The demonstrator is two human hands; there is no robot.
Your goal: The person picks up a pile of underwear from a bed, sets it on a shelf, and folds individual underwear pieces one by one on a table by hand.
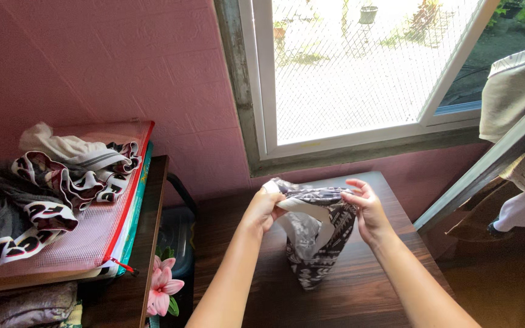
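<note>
My left hand (264, 208) and right hand (364, 209) each pinch the waistband of patterned black-and-white underwear (316, 243), stretched level so it hangs straight above the dark wooden table (360, 285).

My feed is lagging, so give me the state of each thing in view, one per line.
patterned garment: held up over the table, hanging partly folded
left hand: fingers pinched on its waistband
right hand: fingers pinched on its waistband
window: open on the right
clothes pile: heaped, unfolded
mesh pouch: zipped shut
</note>
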